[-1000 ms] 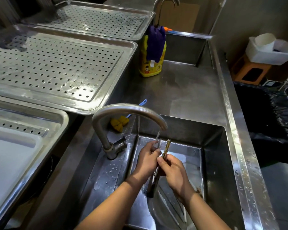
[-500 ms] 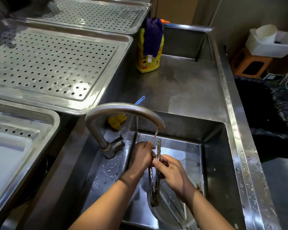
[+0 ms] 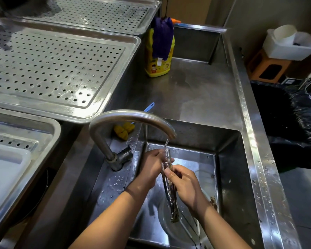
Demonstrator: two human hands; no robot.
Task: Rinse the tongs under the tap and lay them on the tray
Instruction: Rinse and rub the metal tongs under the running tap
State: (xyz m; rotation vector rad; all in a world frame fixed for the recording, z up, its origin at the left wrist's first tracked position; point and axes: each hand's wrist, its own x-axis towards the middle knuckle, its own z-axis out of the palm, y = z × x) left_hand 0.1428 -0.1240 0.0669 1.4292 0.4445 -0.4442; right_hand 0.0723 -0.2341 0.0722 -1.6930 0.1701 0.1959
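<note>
Metal tongs [image 3: 171, 200] stand nearly upright in the sink [image 3: 228, 177], their top end under the stream of water falling from the curved tap [image 3: 131, 117]. My left hand [image 3: 153, 167] grips the upper part of the tongs, right where the water lands. My right hand [image 3: 184, 184] pinches the tongs around the middle from the right side. The lower end of the tongs hangs free above the sink floor. A perforated steel tray [image 3: 57, 69] lies to the upper left of the sink.
A second perforated tray [image 3: 97, 11] sits behind the first. A white board [image 3: 4, 177] lies in a steel pan at the left. A yellow bottle with a purple cloth [image 3: 160, 51], a yellow brush [image 3: 124, 130] and a black-lined bin [image 3: 291, 126] are nearby.
The tongs have slid lower in the sink and water now runs down over them and my left hand. Both hands keep their hold; the view has drifted slightly.
</note>
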